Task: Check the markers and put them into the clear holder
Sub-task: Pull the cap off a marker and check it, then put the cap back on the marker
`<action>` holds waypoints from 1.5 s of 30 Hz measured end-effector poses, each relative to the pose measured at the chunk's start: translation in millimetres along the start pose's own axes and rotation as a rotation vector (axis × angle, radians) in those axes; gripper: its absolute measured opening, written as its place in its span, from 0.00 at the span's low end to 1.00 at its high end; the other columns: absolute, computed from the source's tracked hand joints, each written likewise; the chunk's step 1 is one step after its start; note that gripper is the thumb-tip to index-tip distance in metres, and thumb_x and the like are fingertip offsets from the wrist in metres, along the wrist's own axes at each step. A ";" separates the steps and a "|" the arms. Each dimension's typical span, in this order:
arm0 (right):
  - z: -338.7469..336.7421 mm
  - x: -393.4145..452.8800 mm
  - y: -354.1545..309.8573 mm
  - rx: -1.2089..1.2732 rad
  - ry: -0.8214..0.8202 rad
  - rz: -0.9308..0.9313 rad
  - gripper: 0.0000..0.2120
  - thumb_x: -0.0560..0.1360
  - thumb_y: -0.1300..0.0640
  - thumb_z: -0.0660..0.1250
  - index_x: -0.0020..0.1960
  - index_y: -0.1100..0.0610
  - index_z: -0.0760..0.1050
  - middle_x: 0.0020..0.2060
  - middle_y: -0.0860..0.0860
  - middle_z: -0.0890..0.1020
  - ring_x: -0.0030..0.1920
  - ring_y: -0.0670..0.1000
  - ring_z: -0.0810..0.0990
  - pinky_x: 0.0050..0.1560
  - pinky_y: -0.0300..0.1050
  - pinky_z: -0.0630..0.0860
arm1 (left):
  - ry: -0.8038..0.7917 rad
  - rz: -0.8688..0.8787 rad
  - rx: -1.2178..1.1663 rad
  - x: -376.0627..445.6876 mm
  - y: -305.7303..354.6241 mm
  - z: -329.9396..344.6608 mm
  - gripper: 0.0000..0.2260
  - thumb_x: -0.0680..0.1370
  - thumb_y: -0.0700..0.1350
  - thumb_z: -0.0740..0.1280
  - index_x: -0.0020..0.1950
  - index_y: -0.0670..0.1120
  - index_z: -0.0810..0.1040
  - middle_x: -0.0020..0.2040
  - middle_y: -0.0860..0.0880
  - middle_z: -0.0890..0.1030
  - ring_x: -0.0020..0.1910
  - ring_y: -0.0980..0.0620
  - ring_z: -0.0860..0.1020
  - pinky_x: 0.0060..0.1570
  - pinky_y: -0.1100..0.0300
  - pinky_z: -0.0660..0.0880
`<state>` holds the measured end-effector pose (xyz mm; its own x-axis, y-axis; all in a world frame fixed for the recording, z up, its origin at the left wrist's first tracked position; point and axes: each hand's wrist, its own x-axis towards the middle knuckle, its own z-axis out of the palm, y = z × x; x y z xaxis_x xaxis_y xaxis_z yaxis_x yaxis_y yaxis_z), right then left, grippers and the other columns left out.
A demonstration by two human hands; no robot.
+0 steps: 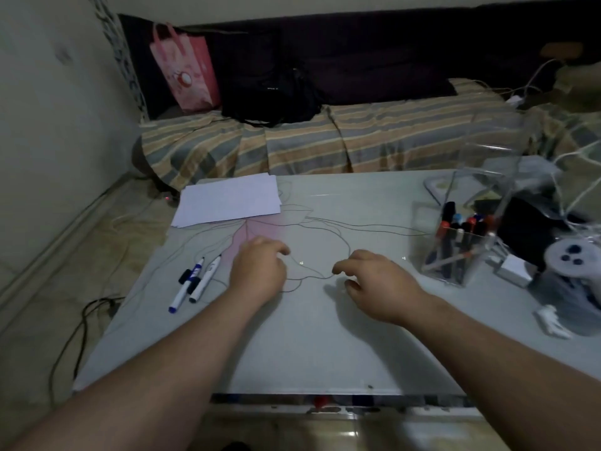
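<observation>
Two white markers lie side by side on the left of the table: one with a blue end and one with a black end. My left hand rests just right of them, fingers loosely curled, holding nothing. Near the table's middle my right hand hovers low with its fingers apart and empty. A clear holder stands at the right with several markers upright or leaning inside it.
A stack of white paper lies at the table's far left. A game controller, a small white box and cables crowd the right edge. A striped bed runs behind the table. Cords trail on the floor at left.
</observation>
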<state>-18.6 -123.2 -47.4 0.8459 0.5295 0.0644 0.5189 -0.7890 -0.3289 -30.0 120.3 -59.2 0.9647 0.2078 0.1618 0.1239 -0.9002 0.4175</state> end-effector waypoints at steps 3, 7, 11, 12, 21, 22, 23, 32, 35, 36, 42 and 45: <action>11.0 12.4 -14.7 0.010 -0.038 -0.022 0.17 0.78 0.54 0.59 0.64 0.40 0.75 0.61 0.42 0.75 0.62 0.51 0.77 0.57 0.52 0.78 | 0.005 -0.167 0.176 -0.3 -58.8 -21.4 0.16 0.78 0.40 0.66 0.63 0.53 0.81 0.65 0.46 0.75 0.64 0.42 0.71 0.61 0.51 0.73; 20.8 22.4 -26.6 -0.003 -0.071 -0.046 0.18 0.79 0.53 0.58 0.66 0.40 0.74 0.62 0.43 0.74 0.63 0.51 0.76 0.57 0.53 0.78 | -0.047 -0.221 0.251 -9.7 -105.6 -29.0 0.18 0.77 0.40 0.66 0.66 0.52 0.79 0.63 0.44 0.75 0.63 0.40 0.72 0.59 0.51 0.74; 26.7 30.8 -36.7 -0.012 -0.090 -0.052 0.18 0.80 0.53 0.58 0.67 0.40 0.74 0.63 0.44 0.73 0.63 0.52 0.76 0.57 0.52 0.78 | -0.074 -0.180 0.213 -13.9 -115.7 -24.9 0.20 0.74 0.37 0.66 0.63 0.51 0.81 0.59 0.42 0.77 0.60 0.39 0.74 0.57 0.53 0.74; 28.0 32.2 -39.3 -0.011 -0.090 -0.053 0.18 0.80 0.54 0.58 0.67 0.40 0.74 0.63 0.44 0.73 0.63 0.52 0.76 0.57 0.51 0.78 | -0.076 -0.171 0.199 -14.0 -117.2 -23.5 0.20 0.74 0.36 0.66 0.63 0.51 0.81 0.59 0.42 0.77 0.60 0.38 0.74 0.57 0.53 0.74; 42.4 35.0 -60.5 -0.034 -0.165 -0.074 0.19 0.80 0.55 0.59 0.67 0.41 0.74 0.63 0.45 0.75 0.64 0.52 0.75 0.57 0.49 0.76 | -0.188 -0.110 -0.206 -27.8 -74.3 -8.6 0.16 0.71 0.43 0.75 0.57 0.54 0.84 0.53 0.54 0.81 0.47 0.58 0.80 0.48 0.67 0.72; 45.0 35.0 -61.8 -0.034 -0.182 -0.077 0.19 0.79 0.55 0.59 0.67 0.42 0.74 0.62 0.46 0.75 0.63 0.52 0.75 0.58 0.50 0.76 | -0.210 -0.080 -0.210 -32.3 -65.6 -3.2 0.16 0.70 0.46 0.75 0.57 0.56 0.83 0.51 0.55 0.81 0.45 0.60 0.80 0.46 0.67 0.73; 48.5 34.7 -62.9 -0.021 -0.201 -0.079 0.19 0.79 0.55 0.59 0.67 0.43 0.74 0.61 0.48 0.75 0.63 0.53 0.75 0.58 0.50 0.76 | -0.216 -0.046 -0.207 -36.2 -57.0 2.2 0.16 0.69 0.47 0.75 0.56 0.57 0.83 0.49 0.56 0.81 0.43 0.60 0.79 0.44 0.67 0.72; 68.4 40.4 -67.7 0.076 -0.203 0.062 0.18 0.77 0.56 0.59 0.64 0.53 0.77 0.57 0.55 0.82 0.57 0.57 0.79 0.54 0.49 0.76 | -0.231 0.071 -0.282 -42.2 -24.0 31.4 0.21 0.66 0.41 0.75 0.57 0.56 0.81 0.49 0.55 0.84 0.47 0.56 0.81 0.48 0.66 0.77; 66.8 41.7 -61.5 0.035 -0.187 0.113 0.13 0.79 0.52 0.58 0.57 0.53 0.78 0.53 0.56 0.83 0.53 0.58 0.80 0.46 0.47 0.74 | -0.279 0.045 -0.322 -38.0 -30.5 25.1 0.22 0.65 0.44 0.80 0.58 0.54 0.83 0.52 0.56 0.84 0.46 0.61 0.82 0.45 0.74 0.74; 65.4 41.7 -57.4 0.027 -0.177 0.145 0.12 0.79 0.49 0.59 0.54 0.53 0.78 0.51 0.57 0.83 0.52 0.59 0.79 0.45 0.47 0.72 | -0.302 0.037 -0.332 -36.6 -34.1 22.1 0.24 0.65 0.45 0.81 0.59 0.54 0.83 0.54 0.56 0.84 0.47 0.61 0.82 0.46 0.75 0.73; 50.8 31.8 -25.7 -0.036 -0.189 0.232 0.09 0.77 0.46 0.63 0.41 0.50 0.68 0.43 0.51 0.78 0.48 0.58 0.78 0.46 0.49 0.78 | -0.307 0.056 -0.106 -32.9 -52.6 11.2 0.20 0.68 0.53 0.80 0.58 0.55 0.83 0.52 0.54 0.78 0.51 0.55 0.77 0.52 0.62 0.73; 41.9 27.8 -20.7 -0.037 -0.192 0.241 0.03 0.76 0.56 0.61 0.45 0.51 0.66 0.44 0.51 0.77 0.47 0.58 0.77 0.45 0.50 0.78 | -0.290 0.012 -0.186 -32.7 -54.0 11.0 0.10 0.69 0.48 0.78 0.49 0.55 0.85 0.45 0.55 0.82 0.44 0.56 0.80 0.45 0.63 0.75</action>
<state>-11.0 -79.1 -78.3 0.9080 0.3726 -0.1919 0.3136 -0.9077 -0.2787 -65.6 157.9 -96.8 0.9950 0.0566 -0.0819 0.0937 -0.8112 0.5772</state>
